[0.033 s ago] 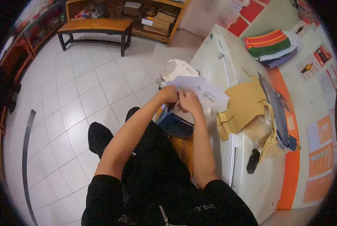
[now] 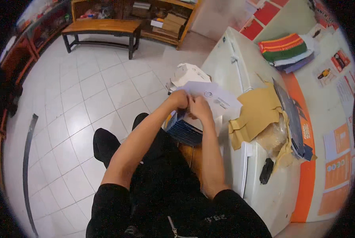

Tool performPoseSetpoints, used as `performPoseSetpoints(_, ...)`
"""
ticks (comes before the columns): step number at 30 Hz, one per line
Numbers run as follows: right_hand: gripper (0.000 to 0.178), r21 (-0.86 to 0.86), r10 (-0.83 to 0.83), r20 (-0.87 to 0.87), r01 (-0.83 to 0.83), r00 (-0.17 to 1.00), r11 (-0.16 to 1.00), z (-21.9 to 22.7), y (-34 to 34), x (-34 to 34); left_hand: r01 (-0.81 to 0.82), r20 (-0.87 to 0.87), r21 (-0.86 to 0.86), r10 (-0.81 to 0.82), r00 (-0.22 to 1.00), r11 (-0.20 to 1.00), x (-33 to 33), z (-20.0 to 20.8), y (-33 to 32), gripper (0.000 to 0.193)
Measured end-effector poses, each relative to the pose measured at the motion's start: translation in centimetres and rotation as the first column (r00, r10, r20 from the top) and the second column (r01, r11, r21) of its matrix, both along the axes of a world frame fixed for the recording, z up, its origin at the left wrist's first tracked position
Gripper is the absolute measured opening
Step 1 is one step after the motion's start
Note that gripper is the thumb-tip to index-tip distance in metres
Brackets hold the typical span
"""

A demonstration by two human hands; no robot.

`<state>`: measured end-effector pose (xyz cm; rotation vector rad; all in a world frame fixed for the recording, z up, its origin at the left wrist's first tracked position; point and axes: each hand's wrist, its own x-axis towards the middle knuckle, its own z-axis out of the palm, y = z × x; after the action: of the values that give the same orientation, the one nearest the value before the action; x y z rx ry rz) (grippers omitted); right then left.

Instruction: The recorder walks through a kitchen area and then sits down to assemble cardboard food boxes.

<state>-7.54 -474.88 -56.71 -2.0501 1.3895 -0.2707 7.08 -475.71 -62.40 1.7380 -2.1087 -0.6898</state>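
Observation:
A stiff white printed sheet stands raised behind my hands, over a stack of thin dark-blue items. Closed near the sheet's left lower edge is my left hand, its fingertips turned inward and mostly hidden. My right hand meets it there, with bent fingers pressed in at the sheet's lower edge. Whatever lies between the two sets of fingertips is too small and covered to make out. Just beyond the sheet sits an opened white carton. The blue stack rests on a wooden surface.
At my right a long white cabinet carries torn brown cardboard, clear plastic wrap, a flat dark panel and a small black object. Folded cloths lie farther back. A wooden bench stands across the tiled floor.

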Motion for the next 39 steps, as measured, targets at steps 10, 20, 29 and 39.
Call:
performPoseSetpoints(10, 0.033, -0.036, 0.052, -0.32, -0.067, 0.946, 0.997, -1.7, -2.1, 2.0, -0.287, 0.113, -0.126, 0.301, 0.947, 0.95, -0.3, 1.7, 2.7, 0.026)
performPoseSetpoints(20, 0.049, -0.304, -0.149, -0.284, 0.059, 0.947, 0.951, -1.6, 2.2, 3.7, -0.332, -0.429, 0.435, 0.517, 0.741, 0.837, 1.6, -2.0, 4.0, 0.05)
performPoseSetpoints(29, 0.036, -0.423, -0.384, -0.393, 0.207, 0.835, 0.882, 0.7, 1.9, -8.7, -0.399, -0.294, 0.217, 0.449, 0.844, 0.891, -3.0, -0.1, 3.9, 0.082)
performPoseSetpoints(39, 0.026, -0.425, -0.285, -0.227, 0.169, 0.931, 0.89, -4.0, 0.9, -11.8, -0.381, -0.238, 0.016, 0.374, 0.897, 0.924, -3.6, -1.6, 4.4, 0.063)
